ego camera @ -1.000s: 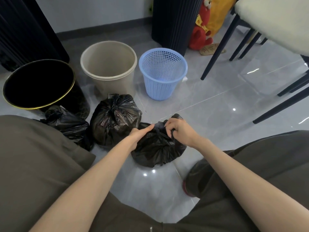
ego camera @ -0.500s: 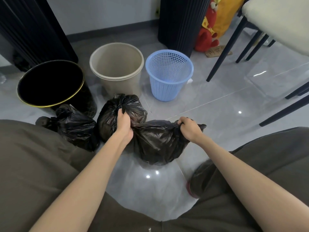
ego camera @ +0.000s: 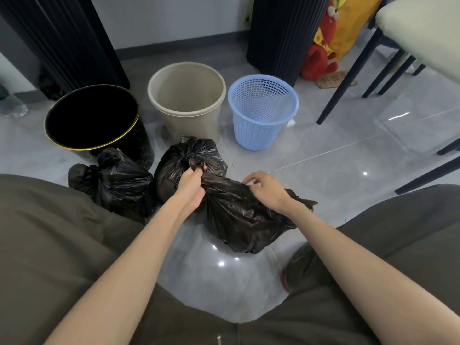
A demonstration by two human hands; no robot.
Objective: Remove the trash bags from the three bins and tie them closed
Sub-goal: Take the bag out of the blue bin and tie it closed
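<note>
While the third trash bag [ego camera: 239, 220] lies on the floor [ego camera: 348, 170] between the crouching person's knees, just in front of two knotted bags [ego camera: 117, 180] and the three bins [ego camera: 189, 125], the left hand [ego camera: 190, 189] pinches one gathered end tight, apparently anchoring it for the knot. The right hand [ego camera: 267, 192] rests on the plastic, fingers bent; whether its grip holds anything cannot be told. Half a second before, both hands were stretching the ends apart; the right has since come inward, its end trailing free.

Open floor [ego camera: 348, 150] lies right of the blue basket [ego camera: 258, 130] up to the chair legs [ego camera: 349, 75]; the beige bin [ego camera: 189, 125] blocks its left.
</note>
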